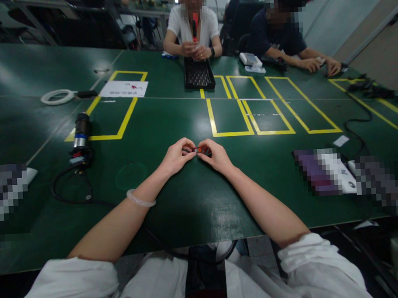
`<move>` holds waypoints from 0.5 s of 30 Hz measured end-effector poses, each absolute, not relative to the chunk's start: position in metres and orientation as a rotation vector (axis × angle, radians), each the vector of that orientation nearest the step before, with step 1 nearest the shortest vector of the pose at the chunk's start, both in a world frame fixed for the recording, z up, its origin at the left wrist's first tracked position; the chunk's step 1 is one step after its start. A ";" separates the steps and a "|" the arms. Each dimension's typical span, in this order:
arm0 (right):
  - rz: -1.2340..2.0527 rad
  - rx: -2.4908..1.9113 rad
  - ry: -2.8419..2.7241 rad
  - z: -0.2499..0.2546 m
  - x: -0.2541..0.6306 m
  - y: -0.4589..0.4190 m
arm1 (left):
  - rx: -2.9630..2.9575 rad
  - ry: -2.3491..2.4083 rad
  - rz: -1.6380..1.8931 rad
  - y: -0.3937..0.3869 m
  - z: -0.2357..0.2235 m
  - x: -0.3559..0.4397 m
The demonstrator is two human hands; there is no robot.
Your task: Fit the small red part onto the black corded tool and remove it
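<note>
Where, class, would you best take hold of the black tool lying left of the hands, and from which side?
Grip the tool around its dark upper barrel, coming from above with the left hand, which is nearer. It lies flat on the table, long axis running away from the viewer, so fingers can close across it. Its cable trails off the near end; avoid that.

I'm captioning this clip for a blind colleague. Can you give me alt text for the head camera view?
Two bare hands, left hand and right hand, meet over a green table, pinching a small orange and black part between their fingertips. A black power tool with a cable lies to the left; two people sit across, one behind a black tray.
</note>
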State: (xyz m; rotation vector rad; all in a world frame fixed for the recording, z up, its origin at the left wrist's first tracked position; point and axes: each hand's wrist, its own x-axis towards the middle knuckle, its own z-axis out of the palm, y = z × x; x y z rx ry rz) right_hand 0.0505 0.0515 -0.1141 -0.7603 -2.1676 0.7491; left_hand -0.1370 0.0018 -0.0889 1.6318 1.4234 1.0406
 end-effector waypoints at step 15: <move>0.966 -0.783 -2.024 -0.114 0.050 0.052 | 1.629 1.437 1.005 0.002 -0.085 -0.138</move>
